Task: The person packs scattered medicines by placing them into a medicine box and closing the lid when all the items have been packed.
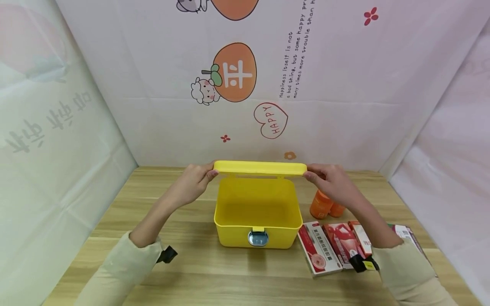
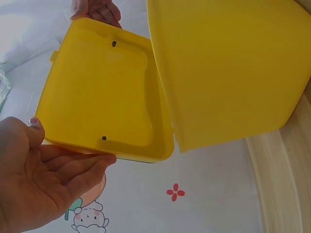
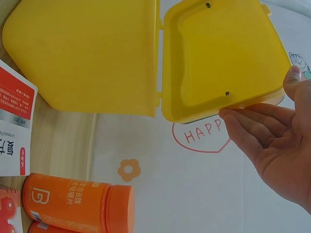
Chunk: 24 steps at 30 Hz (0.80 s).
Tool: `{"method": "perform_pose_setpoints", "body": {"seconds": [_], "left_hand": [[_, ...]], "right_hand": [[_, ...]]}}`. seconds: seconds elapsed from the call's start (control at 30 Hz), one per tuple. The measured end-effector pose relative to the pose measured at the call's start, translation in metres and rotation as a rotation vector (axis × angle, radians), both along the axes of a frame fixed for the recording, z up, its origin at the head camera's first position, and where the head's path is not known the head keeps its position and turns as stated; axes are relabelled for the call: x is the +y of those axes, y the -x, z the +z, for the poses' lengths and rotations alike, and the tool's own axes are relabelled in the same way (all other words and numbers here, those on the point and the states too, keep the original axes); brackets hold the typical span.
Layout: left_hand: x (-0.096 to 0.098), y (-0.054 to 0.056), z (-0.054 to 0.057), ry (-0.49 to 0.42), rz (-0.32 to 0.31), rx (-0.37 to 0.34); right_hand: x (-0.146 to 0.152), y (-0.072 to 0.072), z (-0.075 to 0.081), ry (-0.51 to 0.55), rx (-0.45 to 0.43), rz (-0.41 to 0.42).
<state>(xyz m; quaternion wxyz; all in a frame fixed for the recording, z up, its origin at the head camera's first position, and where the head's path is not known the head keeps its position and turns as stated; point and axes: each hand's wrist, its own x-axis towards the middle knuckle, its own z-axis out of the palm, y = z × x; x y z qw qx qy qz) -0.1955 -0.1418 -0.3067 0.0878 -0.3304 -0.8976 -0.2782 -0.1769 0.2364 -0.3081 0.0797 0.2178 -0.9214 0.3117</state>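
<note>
A yellow lidded storage box [image 1: 233, 237] stands on the wooden table, its front latch [image 1: 258, 239] facing me. Its hinged lid [image 1: 260, 167] is raised at the back, and the yellow inside shows. My left hand [image 1: 194, 182] holds the lid's left side, thumb at the front edge and fingers along the outer side. At the opposite end, my right hand [image 1: 332, 182] grips the lid's right side between thumb and fingers. Two small dark slots show on the lid's inner face [image 2: 107, 87] in the left wrist view.
Right of the box lie several medicine boxes, the nearest a red-and-white box [image 1: 319, 250] close by its front right corner. Orange bottles [image 1: 320, 205] stand behind them, beneath my right forearm. A printed white cloth [image 1: 172, 127] hangs behind the table [image 1: 183, 276].
</note>
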Motion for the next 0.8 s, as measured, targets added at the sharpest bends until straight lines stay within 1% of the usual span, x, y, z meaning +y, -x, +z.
{"method": "perform_pose_setpoints", "body": {"seconds": [0.17, 0.4, 0.6, 0.7, 0.8], "left_hand": [[0.001, 0.003, 0.003, 0.011, 0.003, 0.01], [0.002, 0.008, 0.01, 0.008, 0.02, -0.025], [0.003, 0.012, 0.013, -0.002, 0.051, -0.024], [0.004, 0.015, 0.014, -0.016, 0.064, -0.036], [0.005, 0.017, 0.016, -0.03, 0.062, -0.051]], "right_hand": [[0.001, 0.002, 0.004, 0.013, -0.036, 0.008], [0.003, 0.011, 0.012, 0.022, -0.061, 0.031], [0.005, 0.019, 0.019, 0.033, -0.105, 0.049], [0.005, 0.023, 0.022, 0.033, -0.122, 0.045], [0.004, 0.027, 0.024, 0.043, -0.147, 0.039]]}}
